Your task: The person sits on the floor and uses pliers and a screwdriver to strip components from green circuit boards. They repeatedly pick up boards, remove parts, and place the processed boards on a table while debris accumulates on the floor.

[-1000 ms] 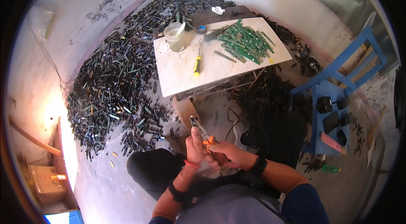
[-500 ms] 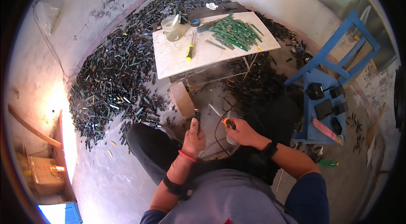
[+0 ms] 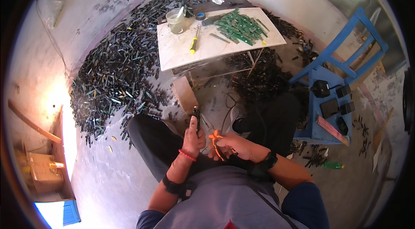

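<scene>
My left hand (image 3: 193, 138) is closed around a slim, dark, stick-like piece (image 3: 197, 113). The piece stands upright, with my thumb along it and its top end showing above my fingers. My right hand (image 3: 240, 146) grips orange-handled pliers (image 3: 216, 135). Their handles look spread, and the thin metal tip points up and left, close beside my left hand. Fingers of my right hand partly hide the handles, so the jaws' exact state cannot be made out. Both hands are in front of my lap, apart from each other.
A low white-topped table (image 3: 177, 56) holds a pile of green strips (image 3: 242, 28), a plastic cup (image 3: 176, 23), a yellow-handled screwdriver (image 3: 193, 46) and blue tape (image 3: 200, 16). Dark scrap strips (image 3: 116, 73) heap on the floor. A blue chair (image 3: 317, 99) carries black adapters.
My right hand has moved left and slightly down, bringing the pliers beside my left hand and turning them so their spread handles show. My left hand shifted slightly left, still holding the dark piece.
</scene>
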A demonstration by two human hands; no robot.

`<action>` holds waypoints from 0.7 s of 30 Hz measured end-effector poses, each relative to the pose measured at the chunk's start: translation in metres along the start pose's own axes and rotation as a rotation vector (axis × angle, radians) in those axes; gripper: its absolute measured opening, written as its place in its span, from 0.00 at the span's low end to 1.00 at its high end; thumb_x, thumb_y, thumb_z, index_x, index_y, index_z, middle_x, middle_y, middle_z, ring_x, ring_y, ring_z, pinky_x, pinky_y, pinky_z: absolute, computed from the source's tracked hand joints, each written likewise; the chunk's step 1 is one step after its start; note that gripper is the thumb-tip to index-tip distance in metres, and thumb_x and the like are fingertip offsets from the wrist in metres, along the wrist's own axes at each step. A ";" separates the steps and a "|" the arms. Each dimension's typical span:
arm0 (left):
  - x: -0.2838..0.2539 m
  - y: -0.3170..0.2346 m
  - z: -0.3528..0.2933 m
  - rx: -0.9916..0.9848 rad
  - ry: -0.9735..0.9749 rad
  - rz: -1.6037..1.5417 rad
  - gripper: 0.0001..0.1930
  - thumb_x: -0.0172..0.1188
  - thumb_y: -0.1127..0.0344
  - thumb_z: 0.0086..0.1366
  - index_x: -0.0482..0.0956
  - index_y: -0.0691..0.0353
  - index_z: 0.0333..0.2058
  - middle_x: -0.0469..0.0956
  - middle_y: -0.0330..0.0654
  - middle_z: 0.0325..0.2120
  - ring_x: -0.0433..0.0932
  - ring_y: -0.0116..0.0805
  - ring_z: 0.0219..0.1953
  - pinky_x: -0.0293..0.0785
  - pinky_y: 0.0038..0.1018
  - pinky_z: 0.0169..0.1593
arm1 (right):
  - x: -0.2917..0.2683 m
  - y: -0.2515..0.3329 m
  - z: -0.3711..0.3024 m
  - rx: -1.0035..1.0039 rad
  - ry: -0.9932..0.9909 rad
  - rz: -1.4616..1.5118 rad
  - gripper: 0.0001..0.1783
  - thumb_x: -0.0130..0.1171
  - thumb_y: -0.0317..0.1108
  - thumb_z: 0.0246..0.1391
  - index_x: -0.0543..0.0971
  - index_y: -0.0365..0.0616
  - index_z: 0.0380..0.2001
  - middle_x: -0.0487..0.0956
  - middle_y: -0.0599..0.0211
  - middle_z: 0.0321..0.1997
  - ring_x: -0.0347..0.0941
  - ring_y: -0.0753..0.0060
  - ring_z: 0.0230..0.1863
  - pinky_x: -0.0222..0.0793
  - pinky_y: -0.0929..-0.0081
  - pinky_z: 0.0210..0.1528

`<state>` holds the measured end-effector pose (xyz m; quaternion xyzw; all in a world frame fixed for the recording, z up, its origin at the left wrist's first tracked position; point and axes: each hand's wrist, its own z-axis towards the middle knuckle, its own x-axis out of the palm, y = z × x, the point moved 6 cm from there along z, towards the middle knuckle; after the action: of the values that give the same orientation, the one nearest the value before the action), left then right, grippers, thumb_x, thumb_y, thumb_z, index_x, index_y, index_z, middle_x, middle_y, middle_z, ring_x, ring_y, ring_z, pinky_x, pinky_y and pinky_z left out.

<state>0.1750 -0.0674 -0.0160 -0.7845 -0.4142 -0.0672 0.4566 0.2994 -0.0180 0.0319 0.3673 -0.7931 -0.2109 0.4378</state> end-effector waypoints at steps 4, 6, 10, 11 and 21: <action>-0.002 -0.003 -0.005 0.071 -0.036 0.090 0.29 0.41 0.35 0.63 0.57 0.52 0.13 0.51 0.29 0.07 0.46 0.21 0.07 0.41 0.20 0.12 | 0.008 0.004 -0.005 -0.047 0.077 0.018 0.20 0.44 0.41 0.55 0.73 0.38 0.44 0.79 0.55 0.39 0.78 0.68 0.36 0.67 0.83 0.28; 0.000 -0.005 -0.008 0.083 -0.070 0.117 0.30 0.41 0.35 0.62 0.56 0.52 0.12 0.51 0.29 0.07 0.47 0.21 0.07 0.41 0.20 0.12 | 0.018 0.010 -0.011 -0.036 0.113 0.045 0.20 0.44 0.41 0.55 0.72 0.38 0.45 0.79 0.55 0.39 0.78 0.67 0.37 0.66 0.84 0.27; 0.005 -0.011 -0.013 0.091 -0.149 0.185 0.32 0.40 0.34 0.63 0.53 0.53 0.09 0.52 0.29 0.06 0.48 0.21 0.07 0.43 0.21 0.13 | 0.023 0.006 -0.011 -0.023 0.141 0.093 0.22 0.44 0.43 0.55 0.71 0.39 0.46 0.79 0.56 0.41 0.78 0.66 0.38 0.67 0.83 0.27; 0.006 -0.012 -0.014 0.095 -0.165 0.207 0.33 0.40 0.34 0.63 0.54 0.53 0.09 0.52 0.30 0.06 0.49 0.21 0.07 0.44 0.22 0.13 | 0.021 0.004 -0.009 -0.039 0.158 0.124 0.22 0.44 0.44 0.55 0.71 0.39 0.47 0.78 0.56 0.41 0.78 0.66 0.38 0.67 0.83 0.27; 0.012 -0.015 -0.014 0.291 -0.141 0.494 0.32 0.36 0.37 0.65 0.64 0.58 0.13 0.61 0.31 0.09 0.57 0.21 0.13 0.52 0.22 0.17 | 0.016 -0.002 -0.003 -0.062 0.245 0.347 0.23 0.44 0.45 0.55 0.70 0.41 0.48 0.78 0.58 0.40 0.77 0.63 0.39 0.68 0.82 0.26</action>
<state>0.1757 -0.0676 0.0079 -0.7905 -0.2466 0.1607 0.5371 0.2974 -0.0318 0.0405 0.2347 -0.7785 -0.1104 0.5716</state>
